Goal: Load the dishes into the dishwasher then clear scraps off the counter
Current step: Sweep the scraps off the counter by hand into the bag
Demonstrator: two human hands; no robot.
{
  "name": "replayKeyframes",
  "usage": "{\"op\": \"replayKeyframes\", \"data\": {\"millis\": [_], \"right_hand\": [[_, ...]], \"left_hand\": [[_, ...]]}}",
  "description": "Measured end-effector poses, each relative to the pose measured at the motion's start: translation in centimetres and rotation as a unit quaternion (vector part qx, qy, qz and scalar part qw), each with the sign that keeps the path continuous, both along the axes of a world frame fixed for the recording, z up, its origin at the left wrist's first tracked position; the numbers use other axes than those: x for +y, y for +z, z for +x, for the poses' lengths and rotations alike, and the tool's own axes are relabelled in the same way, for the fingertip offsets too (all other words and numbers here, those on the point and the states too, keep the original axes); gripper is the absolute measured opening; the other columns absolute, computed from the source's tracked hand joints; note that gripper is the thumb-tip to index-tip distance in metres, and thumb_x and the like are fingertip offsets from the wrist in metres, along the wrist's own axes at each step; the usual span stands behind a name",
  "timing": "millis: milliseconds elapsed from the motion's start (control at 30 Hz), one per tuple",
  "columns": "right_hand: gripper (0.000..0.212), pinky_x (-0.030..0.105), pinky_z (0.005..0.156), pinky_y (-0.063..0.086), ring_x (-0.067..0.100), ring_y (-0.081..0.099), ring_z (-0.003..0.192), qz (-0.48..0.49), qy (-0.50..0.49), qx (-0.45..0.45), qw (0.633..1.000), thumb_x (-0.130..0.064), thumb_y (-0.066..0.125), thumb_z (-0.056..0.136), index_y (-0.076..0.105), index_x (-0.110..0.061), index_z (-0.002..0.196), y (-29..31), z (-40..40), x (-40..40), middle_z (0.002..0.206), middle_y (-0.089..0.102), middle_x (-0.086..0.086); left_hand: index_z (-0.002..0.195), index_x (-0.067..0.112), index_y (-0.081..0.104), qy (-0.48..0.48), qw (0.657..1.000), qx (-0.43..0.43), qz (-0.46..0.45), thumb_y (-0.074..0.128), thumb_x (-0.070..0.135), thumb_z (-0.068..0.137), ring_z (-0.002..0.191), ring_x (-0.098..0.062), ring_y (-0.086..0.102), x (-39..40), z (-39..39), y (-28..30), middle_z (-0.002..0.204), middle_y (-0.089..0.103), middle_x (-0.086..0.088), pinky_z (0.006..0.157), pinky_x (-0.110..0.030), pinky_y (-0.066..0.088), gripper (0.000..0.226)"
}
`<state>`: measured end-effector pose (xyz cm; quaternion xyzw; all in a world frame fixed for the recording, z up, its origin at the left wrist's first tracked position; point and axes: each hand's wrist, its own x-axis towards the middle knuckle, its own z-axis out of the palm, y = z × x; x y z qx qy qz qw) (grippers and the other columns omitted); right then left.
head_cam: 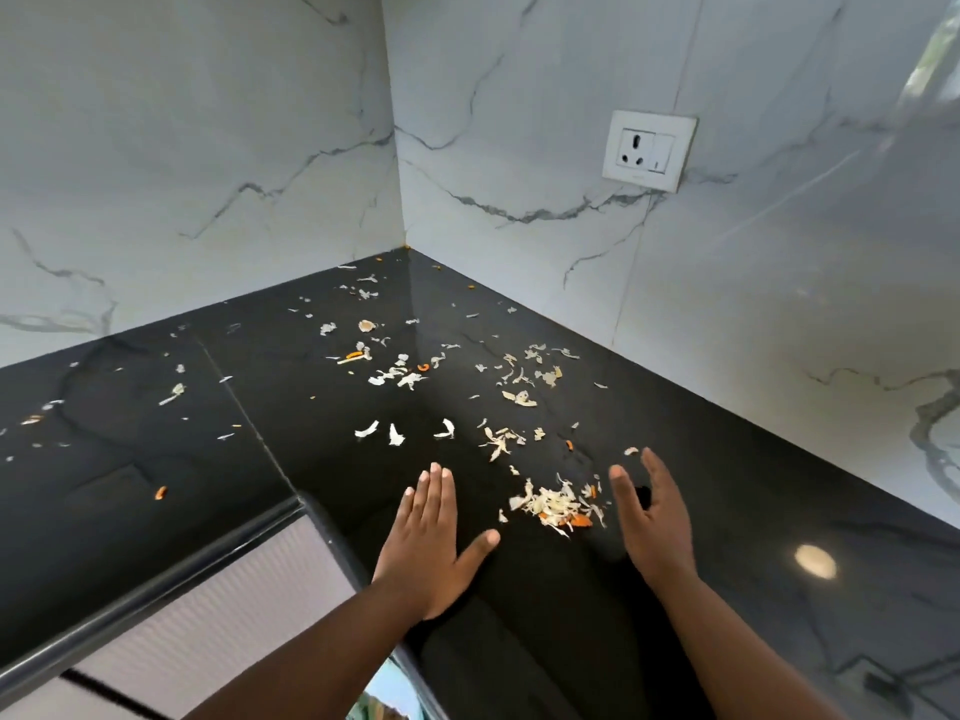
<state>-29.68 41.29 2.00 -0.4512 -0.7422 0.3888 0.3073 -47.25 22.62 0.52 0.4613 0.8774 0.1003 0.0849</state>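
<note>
White and orange vegetable scraps lie scattered over the black L-shaped counter (701, 459), thickest toward the inner corner. A small gathered pile of scraps (558, 506) sits between my hands. My left hand (431, 532) rests flat on the counter to the pile's left, fingers together and thumb out, holding nothing. My right hand (652, 517) stands on its edge to the pile's right, palm facing the pile, fingers apart and empty. More loose scraps (395, 374) lie farther back. No dishes or dishwasher are in view.
White marble walls meet at the corner behind the counter. A wall socket (649, 150) is on the right wall. The counter's front edge (156, 595) runs along the lower left, with pale cabinet fronts (223, 621) below. A single orange scrap (160, 492) lies near that edge.
</note>
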Motion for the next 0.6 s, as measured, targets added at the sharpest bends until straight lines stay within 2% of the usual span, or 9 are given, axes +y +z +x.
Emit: {"op": "replayKeyframes", "data": {"millis": [67, 133, 233, 333, 500, 600], "right_hand": [[0.087, 0.038, 0.111, 0.026, 0.018, 0.024, 0.144, 0.030, 0.040, -0.073, 0.996, -0.070, 0.045, 0.081, 0.024, -0.021, 0.150, -0.1, 0.8, -1.0, 0.156, 0.029, 0.003], [0.101, 0.037, 0.115, 0.019, 0.017, 0.012, 0.147, 0.077, 0.080, -0.179, 0.978, -0.079, 0.041, 0.077, 0.014, -0.019, 0.153, 0.0, 1.4, -2.2, 0.159, 0.018, 0.002], [0.122, 0.031, 0.118, -0.002, 0.014, -0.011, 0.147, 0.124, 0.140, -0.315, 0.931, -0.093, 0.028, 0.067, -0.008, -0.015, 0.153, -0.3, 2.3, -4.2, 0.161, -0.009, 0.000], [0.129, 0.031, 0.118, -0.011, 0.014, -0.022, 0.144, 0.110, 0.120, -0.357, 0.920, -0.098, 0.019, 0.061, -0.018, -0.012, 0.151, -0.1, 3.5, -5.9, 0.159, -0.021, 0.002], [0.135, 0.035, 0.119, -0.011, 0.016, -0.026, 0.143, 0.073, 0.098, -0.386, 0.914, -0.100, 0.019, 0.056, -0.024, -0.011, 0.148, 0.7, 4.6, -7.7, 0.157, -0.027, 0.004], [0.145, 0.036, 0.117, -0.014, 0.020, -0.027, 0.143, 0.042, 0.081, -0.405, 0.910, -0.104, 0.019, 0.047, -0.024, -0.009, 0.148, 0.9, 4.2, -8.5, 0.157, -0.027, 0.006]], "left_hand": [[0.148, 0.009, -0.021, 0.016, 1.000, 0.016, -0.021, -0.011, 0.081, 0.069, 0.141, -0.016, -0.027, -1.6, -0.4, -0.1, 0.156, -0.025, -0.006, 0.116, -0.033, -0.015, 0.107], [0.148, 0.009, -0.021, 0.042, 0.998, 0.034, -0.026, -0.013, 0.082, 0.068, 0.140, -0.017, -0.027, -2.8, -1.0, -0.2, 0.157, -0.022, -0.007, 0.116, -0.034, -0.015, 0.109], [0.149, 0.007, -0.016, 0.073, 0.996, 0.045, -0.033, -0.019, 0.087, 0.060, 0.144, -0.019, -0.022, -4.1, -1.9, -0.4, 0.159, -0.017, -0.008, 0.116, -0.036, -0.014, 0.120], [0.151, 0.006, -0.009, 0.113, 0.992, 0.032, -0.038, -0.017, 0.091, 0.056, 0.146, -0.023, -0.015, -4.8, -3.4, -0.2, 0.160, -0.011, -0.010, 0.116, -0.036, -0.012, 0.128], [0.151, 0.003, 0.001, 0.234, 0.971, 0.012, -0.034, 0.006, 0.083, 0.072, 0.147, -0.028, -0.009, -4.3, -7.3, 0.5, 0.160, -0.002, -0.014, 0.120, -0.041, -0.003, 0.113], [0.151, 0.000, 0.002, 0.257, 0.965, 0.019, -0.043, 0.013, 0.083, 0.077, 0.147, -0.030, -0.009, -3.1, -8.2, 0.7, 0.160, -0.001, -0.016, 0.119, -0.042, -0.004, 0.111]]}}
